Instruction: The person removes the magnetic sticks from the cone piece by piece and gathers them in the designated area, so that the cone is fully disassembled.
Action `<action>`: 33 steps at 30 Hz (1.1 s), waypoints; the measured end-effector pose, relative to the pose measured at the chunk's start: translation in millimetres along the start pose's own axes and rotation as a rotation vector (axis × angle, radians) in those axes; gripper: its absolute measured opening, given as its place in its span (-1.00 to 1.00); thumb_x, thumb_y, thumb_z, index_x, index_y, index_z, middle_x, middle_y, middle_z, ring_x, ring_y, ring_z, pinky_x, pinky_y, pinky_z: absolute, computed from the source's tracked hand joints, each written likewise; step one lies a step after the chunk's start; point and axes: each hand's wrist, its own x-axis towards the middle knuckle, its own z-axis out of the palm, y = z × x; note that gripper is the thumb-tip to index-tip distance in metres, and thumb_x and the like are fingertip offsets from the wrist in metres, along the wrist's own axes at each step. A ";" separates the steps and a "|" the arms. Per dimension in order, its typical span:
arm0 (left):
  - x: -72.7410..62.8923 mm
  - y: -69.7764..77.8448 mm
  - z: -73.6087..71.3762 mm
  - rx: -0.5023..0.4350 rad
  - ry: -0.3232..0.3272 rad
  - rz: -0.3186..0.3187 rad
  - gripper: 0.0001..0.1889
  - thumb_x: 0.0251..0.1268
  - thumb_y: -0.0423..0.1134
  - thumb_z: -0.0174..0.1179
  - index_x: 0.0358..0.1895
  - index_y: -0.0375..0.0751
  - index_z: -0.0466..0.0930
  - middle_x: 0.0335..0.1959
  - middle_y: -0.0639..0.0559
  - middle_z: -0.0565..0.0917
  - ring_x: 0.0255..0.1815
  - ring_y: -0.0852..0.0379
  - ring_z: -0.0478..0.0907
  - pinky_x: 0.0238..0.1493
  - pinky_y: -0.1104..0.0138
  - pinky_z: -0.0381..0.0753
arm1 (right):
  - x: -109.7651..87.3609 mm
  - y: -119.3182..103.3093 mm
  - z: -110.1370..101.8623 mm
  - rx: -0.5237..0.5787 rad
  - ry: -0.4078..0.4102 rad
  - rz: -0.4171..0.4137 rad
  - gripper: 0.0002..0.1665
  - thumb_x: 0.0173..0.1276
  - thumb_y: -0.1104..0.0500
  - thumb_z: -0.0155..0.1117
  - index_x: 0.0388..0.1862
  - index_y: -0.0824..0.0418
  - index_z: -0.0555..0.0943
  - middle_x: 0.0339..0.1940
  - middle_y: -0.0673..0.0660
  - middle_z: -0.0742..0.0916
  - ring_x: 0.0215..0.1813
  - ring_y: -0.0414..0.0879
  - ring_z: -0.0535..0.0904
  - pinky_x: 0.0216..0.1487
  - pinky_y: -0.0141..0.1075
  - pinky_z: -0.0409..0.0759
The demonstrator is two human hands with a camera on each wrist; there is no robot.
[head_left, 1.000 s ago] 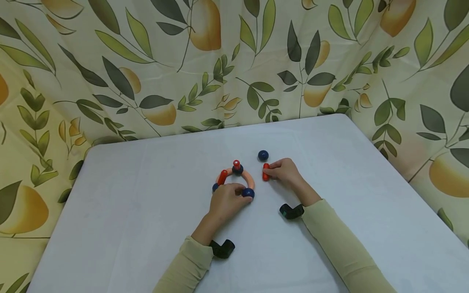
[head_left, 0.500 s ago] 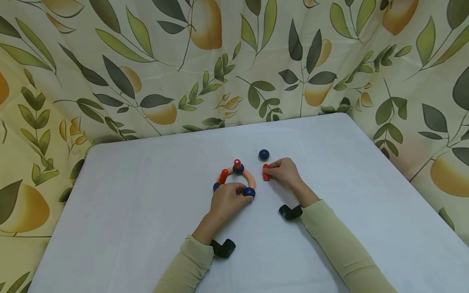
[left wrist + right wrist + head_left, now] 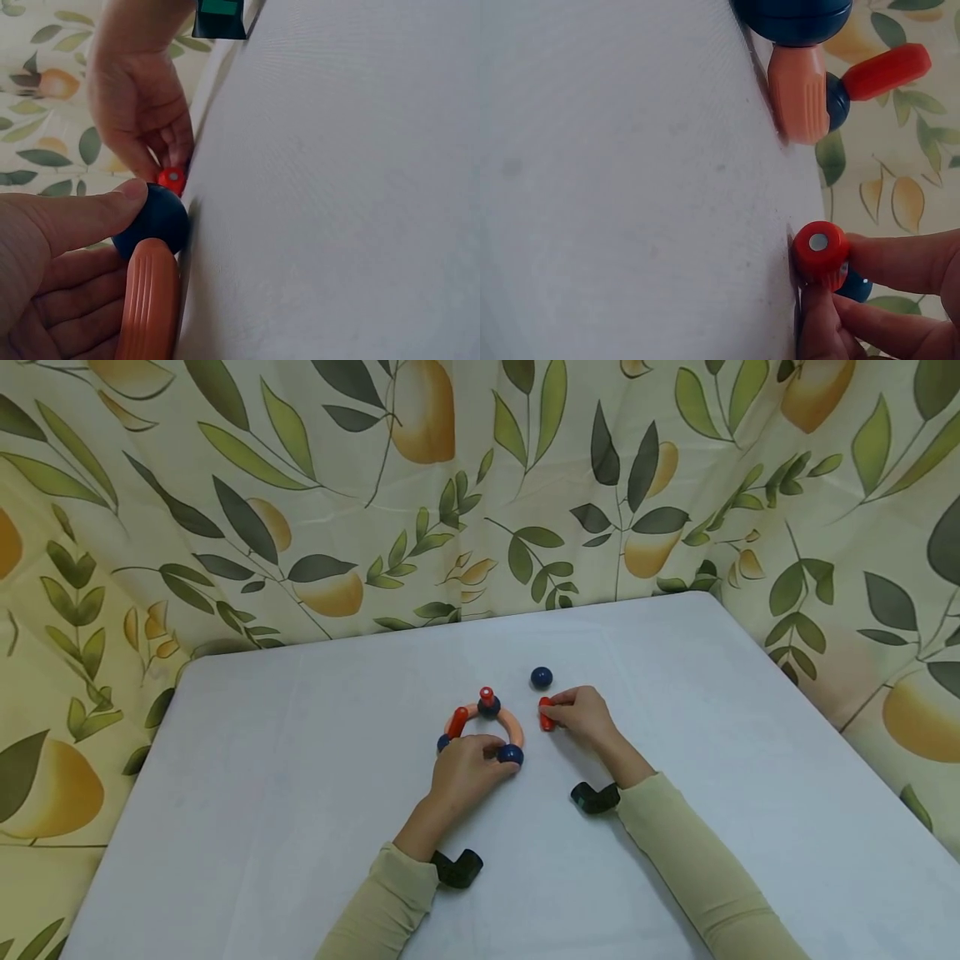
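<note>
A red stick [image 3: 545, 720] is pinched between the thumb and fingers of the right hand [image 3: 591, 722], low over the white counter [image 3: 300, 760]; whether it is touching the surface cannot be told. It lies to the right of the orange ring [image 3: 513, 728], apart from it, with its long axis running roughly away from the person rather than toward the ring. Its near end, marked by a pale disc, is turned toward both wrist cameras.

The ring's near right ball [image 3: 511, 756] is held by the thumb and fingers of the left hand [image 3: 467, 777], so ball and stick are kept in separate hands with a gap between. From the ball, the stick is found to the right and slightly farther off. Beyond the stick's far end, a loose blue ball [image 3: 542, 677] is left unheld, nearer to the right hand. Two other red sticks [image 3: 457, 723] are carried by the ring's remaining visible balls [image 3: 489, 707].
</note>
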 end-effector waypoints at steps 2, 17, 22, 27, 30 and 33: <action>0.0 -0.6 -0.3 0.008 -0.004 -0.001 -0.61 -0.01 -0.03 0.37 -0.13 -0.18 0.68 -0.32 0.08 0.68 -0.37 0.26 0.52 -0.36 0.40 0.45 | -0.5 -0.1 0.3 -0.005 0.002 0.004 -0.60 0.25 0.13 0.25 -0.06 0.41 0.59 -0.26 0.21 0.64 -0.35 -0.07 0.47 -0.40 -0.40 0.48; 2.0 -9.4 -44.6 -0.416 0.006 -0.001 -0.61 0.01 -0.11 0.37 -0.04 -0.12 0.64 -0.13 0.10 0.66 -0.03 0.21 0.54 -0.01 0.25 0.49 | -12.4 -11.7 6.4 0.041 0.157 -0.162 -0.60 0.20 0.16 0.30 -0.04 0.39 0.59 -0.31 0.21 0.64 -0.29 -0.02 0.49 -0.35 -0.36 0.45; 0.1 -20.3 -72.5 -0.600 0.052 0.103 -0.61 0.03 -0.32 0.35 -0.02 -0.35 0.59 -0.08 -0.12 0.63 -0.01 0.08 0.55 0.04 0.18 0.46 | -23.0 -28.5 18.4 0.026 0.156 -0.223 -0.63 0.20 0.19 0.31 -0.05 0.37 0.61 -0.31 0.18 0.66 -0.28 -0.04 0.54 -0.30 -0.34 0.50; 5.5 -43.6 -73.3 -0.599 0.045 0.071 -0.57 0.00 -0.27 0.38 0.00 -0.33 0.58 -0.07 -0.07 0.63 -0.01 0.09 0.55 0.05 0.13 0.44 | -31.8 -37.8 31.4 0.048 0.097 -0.229 -0.65 0.20 0.18 0.31 -0.07 0.35 0.62 -0.32 0.15 0.66 -0.30 -0.05 0.54 -0.34 -0.35 0.51; 5.3 -51.1 -73.3 -0.551 0.026 0.017 -0.57 -0.01 -0.24 0.40 -0.01 -0.28 0.60 -0.08 -0.04 0.64 -0.02 0.10 0.55 0.04 0.19 0.46 | -38.4 -42.3 39.8 0.064 0.061 -0.258 -0.67 0.18 0.19 0.34 -0.11 0.35 0.63 -0.34 0.13 0.67 -0.31 -0.07 0.54 -0.35 -0.36 0.53; 5.8 -57.5 -71.1 -0.499 -0.018 -0.047 -0.55 -0.03 -0.21 0.41 0.00 -0.23 0.60 -0.07 -0.01 0.63 0.01 0.10 0.54 0.04 0.25 0.46 | -43.9 -47.1 48.4 0.074 0.025 -0.317 -0.70 0.16 0.21 0.36 -0.16 0.36 0.64 -0.36 0.11 0.68 -0.32 -0.09 0.57 -0.30 -0.35 0.55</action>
